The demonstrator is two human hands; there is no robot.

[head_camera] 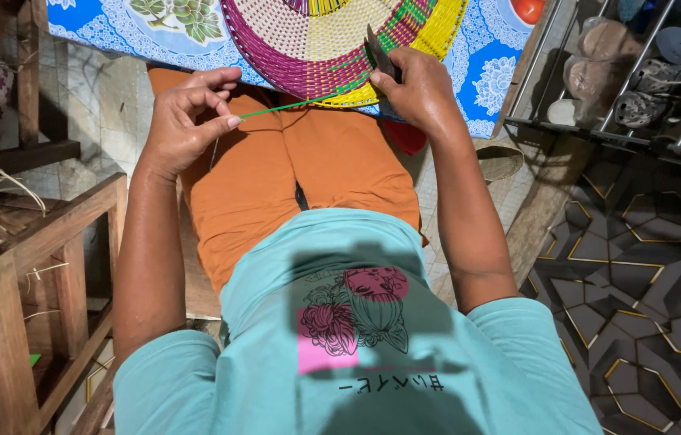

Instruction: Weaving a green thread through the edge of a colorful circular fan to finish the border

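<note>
A round woven tray [332,40], worked in sections of magenta, cream, yellow and green, is laid on a table covered by a blue-and-white patterned cloth [163,28], its near rim overhanging the cloth's edge toward the person. A thin green strip [296,103] is drawn out from that near rim, running leftward and slightly downward away from the tray.

The left hand [187,121] is held to the left of the tray, just below the cloth's edge, and the free end of the green strip is pinched between its thumb and forefinger, the other fingers being curled in. The right hand [417,89] is set against the tray's near rim, at its yellow and green part, and is closed around a dark, narrow blade-like tool [379,55] whose tip is pointed up over the weave; exactly how the tool meets the strip cannot be told.

Below the tray, orange trousers [276,177] and a teal printed shirt [357,338] are seen. A wooden frame [42,250] with loose pale straw strands stands well to the left of the tray. To the right of the tray a metal rack [639,72] loaded with shoes is placed above a dark floor [647,266] patterned with gold lines.
</note>
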